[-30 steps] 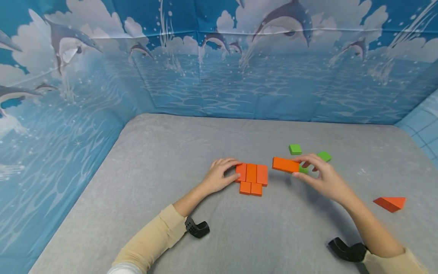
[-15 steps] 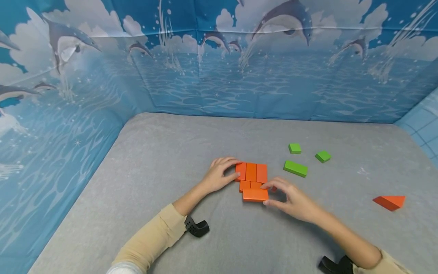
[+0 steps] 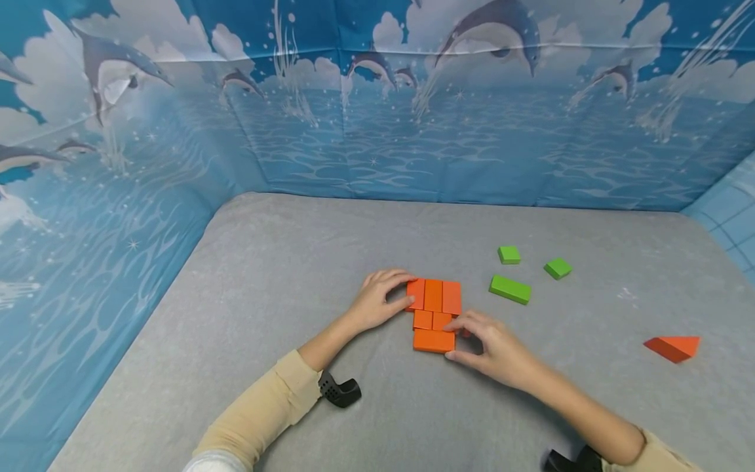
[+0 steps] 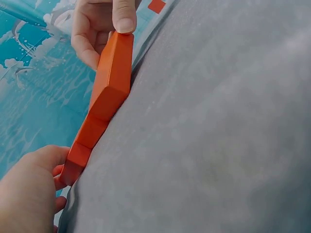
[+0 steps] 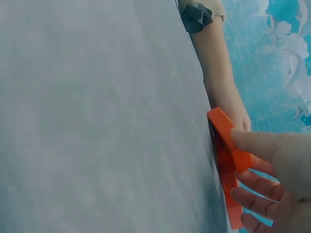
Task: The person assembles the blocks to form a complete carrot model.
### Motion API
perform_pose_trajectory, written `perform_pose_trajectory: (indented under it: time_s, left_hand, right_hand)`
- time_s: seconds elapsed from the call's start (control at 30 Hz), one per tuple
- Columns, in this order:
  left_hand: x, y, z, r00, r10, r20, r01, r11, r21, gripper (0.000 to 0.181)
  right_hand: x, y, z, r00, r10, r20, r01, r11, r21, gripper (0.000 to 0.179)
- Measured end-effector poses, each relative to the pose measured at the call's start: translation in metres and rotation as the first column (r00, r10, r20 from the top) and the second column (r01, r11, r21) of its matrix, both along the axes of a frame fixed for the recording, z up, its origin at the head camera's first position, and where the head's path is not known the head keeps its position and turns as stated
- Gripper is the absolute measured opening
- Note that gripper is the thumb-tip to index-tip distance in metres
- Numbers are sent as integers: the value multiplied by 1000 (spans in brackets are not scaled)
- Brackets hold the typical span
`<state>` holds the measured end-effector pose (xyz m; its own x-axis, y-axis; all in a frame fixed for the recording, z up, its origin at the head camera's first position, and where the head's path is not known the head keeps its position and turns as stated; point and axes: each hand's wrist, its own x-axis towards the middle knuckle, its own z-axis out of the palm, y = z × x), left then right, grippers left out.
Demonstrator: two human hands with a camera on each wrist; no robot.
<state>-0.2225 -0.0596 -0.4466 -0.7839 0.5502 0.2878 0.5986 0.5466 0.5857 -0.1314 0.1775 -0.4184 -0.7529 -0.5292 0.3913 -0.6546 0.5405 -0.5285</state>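
Bright, even light, soft shadows

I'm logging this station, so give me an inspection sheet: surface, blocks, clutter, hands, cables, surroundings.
Surface: gray cloth, pale marks at right.
Blocks: three orange blocks side by side; nearer the wearer, two smaller orange blocks, then a crosswise orange block.
Clutter: long green block, two small green blocks, orange triangular prism, set apart.
Hands: left hand holds the row's left block; right hand pinches the crosswise orange block.
Cables: nothing seen.
Surroundings: blue dolphin-print backdrop.
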Motion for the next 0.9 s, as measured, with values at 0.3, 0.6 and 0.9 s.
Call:
perform_pose_trajectory:
  time_s: [0.3, 0.6, 0.9]
  left_hand:
    - [-1, 0, -1, 1000, 1, -4, -1, 1000, -8, 40]
    - [0, 0, 0, 1000, 0, 0, 0, 1000, -6, 40]
    - [-1, 0, 0, 1000, -2, -1, 2, 1000, -8, 40]
  right_hand:
    - [2, -5, 0, 996, -41, -76, 47, 996, 70, 30]
    - [2, -6, -4, 985, -69, -156, 86, 991, 103, 33]
    - [2, -9, -8, 983, -100, -152, 118, 987, 113, 32]
